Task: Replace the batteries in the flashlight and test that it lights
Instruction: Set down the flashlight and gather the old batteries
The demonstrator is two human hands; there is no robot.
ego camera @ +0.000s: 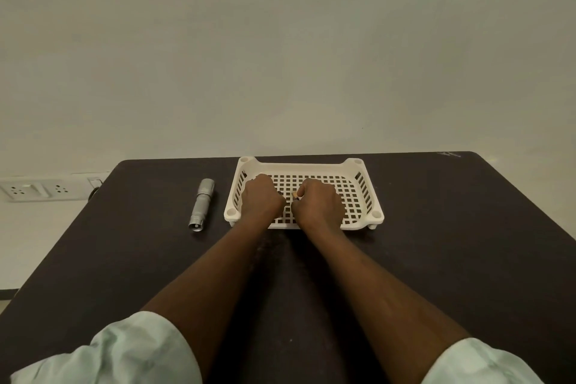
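A silver cylindrical metal flashlight (201, 204) is laid on a dark tabletop (436, 259), just left of a white perforated plastic basket (358, 193) and untouched. Both hands are lowered into the basket. A small tan-tipped object (295, 195) is pinched by the right hand (318, 204). The left hand (261, 198) is curled; its contents cannot be told.

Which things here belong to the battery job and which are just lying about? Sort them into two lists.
Job:
- flashlight, lying on the table left of the basket
- basket, both hands inside it
- small item, perhaps a battery, pinched by the right hand
- left hand, fingers curled; what it holds is hidden

Lying about:
- wall socket
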